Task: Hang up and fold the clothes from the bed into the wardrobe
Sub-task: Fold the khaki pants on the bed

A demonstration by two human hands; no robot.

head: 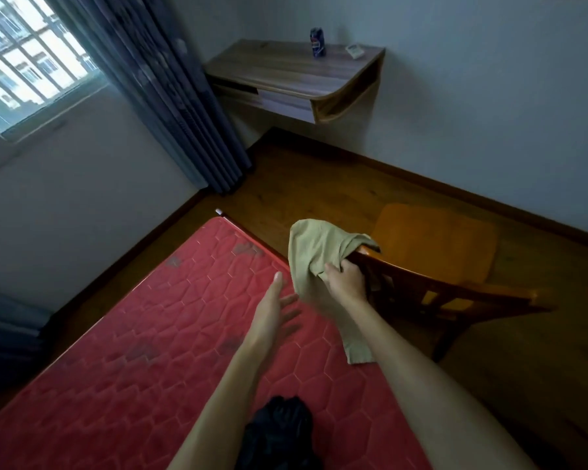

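A pale olive garment (314, 252) hangs over the edge of the red quilted mattress (157, 334), partly draped on the back of a wooden chair (431, 283). My right hand (345, 278) grips this garment near the chair's backrest. My left hand (277, 307) reaches out over the mattress just left of the garment, fingers straight, holding nothing. A crumpled black garment (279, 432) lies on the mattress close to me, between my forearms. The wardrobe is not in view.
The chair with an orange seat stands right against the bed's right side. A wall-mounted wooden desk (296, 76) holds a blue can (317, 42) and a small white pack (354, 50). Dark curtains (170, 89) hang beside the window at left. Wooden floor lies beyond the bed.
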